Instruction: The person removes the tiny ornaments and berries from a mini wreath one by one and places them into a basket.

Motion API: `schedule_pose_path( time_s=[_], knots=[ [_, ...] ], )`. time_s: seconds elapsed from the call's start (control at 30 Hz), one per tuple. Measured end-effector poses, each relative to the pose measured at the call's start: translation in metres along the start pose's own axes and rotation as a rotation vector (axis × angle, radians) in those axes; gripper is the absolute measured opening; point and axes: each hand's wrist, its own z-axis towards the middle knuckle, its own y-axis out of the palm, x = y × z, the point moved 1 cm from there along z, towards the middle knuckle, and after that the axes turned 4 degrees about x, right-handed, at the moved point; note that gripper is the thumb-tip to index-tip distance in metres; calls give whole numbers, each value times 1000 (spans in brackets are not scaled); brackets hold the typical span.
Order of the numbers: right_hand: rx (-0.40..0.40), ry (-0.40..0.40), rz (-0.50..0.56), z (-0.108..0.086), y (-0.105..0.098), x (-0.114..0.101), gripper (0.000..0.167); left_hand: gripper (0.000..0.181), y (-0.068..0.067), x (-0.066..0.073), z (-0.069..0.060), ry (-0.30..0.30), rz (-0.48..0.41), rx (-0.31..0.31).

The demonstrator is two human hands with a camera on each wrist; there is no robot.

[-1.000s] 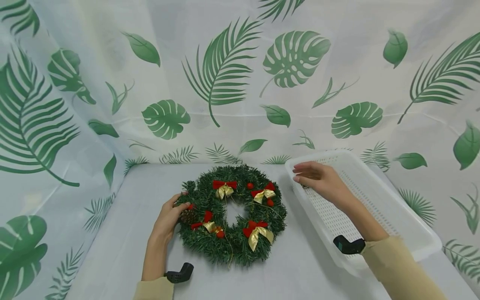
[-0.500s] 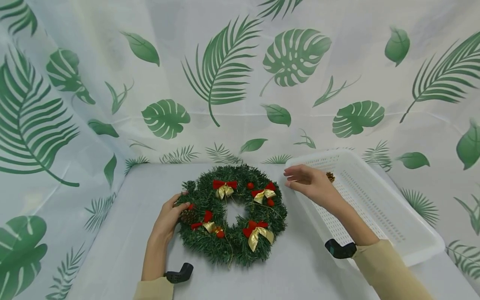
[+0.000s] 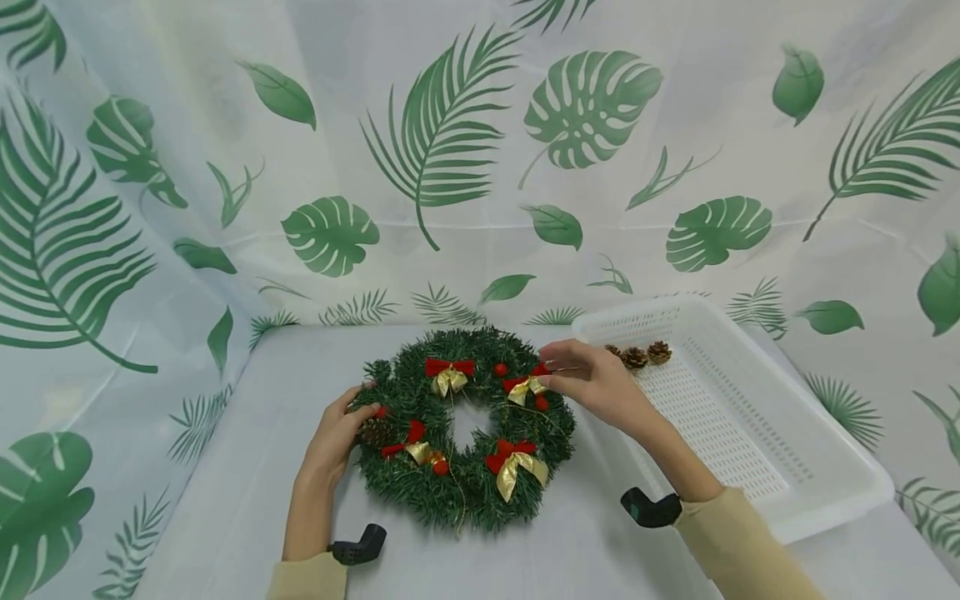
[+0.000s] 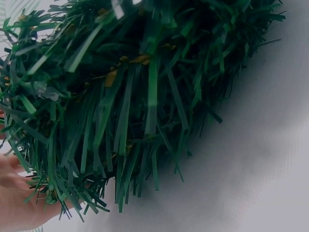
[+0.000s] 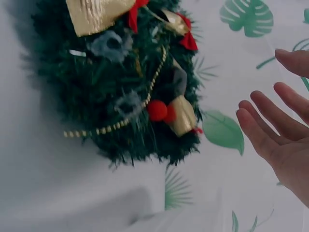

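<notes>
I've got the L hand [image 3: 333, 437] clamped on the L side of the wreath [image 3: 408, 396], thumb on top by a brown pinecone [image 3: 377, 432]. R hand [image 3: 600, 387] hangs at the wreath's upper R edge, near a red & gold bow [image 3: 527, 390]; on the R wrist cam I see its fingers apart, holding nothing. Wreath's on the desk [image 3: 247, 433], approx. centre. To its R I see the white basket [image 3: 806, 417] w/ 3 small pinecones [image 3: 658, 353] in its far L corner. Leaf-print cloth [image 3: 450, 275] hangs behind.
</notes>
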Motion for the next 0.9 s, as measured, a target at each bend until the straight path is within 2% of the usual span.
schedule_pose_path(
  time_s=[0.13,0.43,0.77,0.9],
  knots=[
    [-17,-28,13,-1,12,-2,39,75,-1,0,-1,-10,-3,1],
    [-36,-120,19,-1,38,-13,39,70,-2,-1,3,-26,-31,19],
    [-87,-147,22,2,70,-27,38,74,-2,-2,3,-34,-61,7],
    [-124,-169,46,6,84,-34,39,70,-3,-4,5,-28,-69,5]
  ],
)
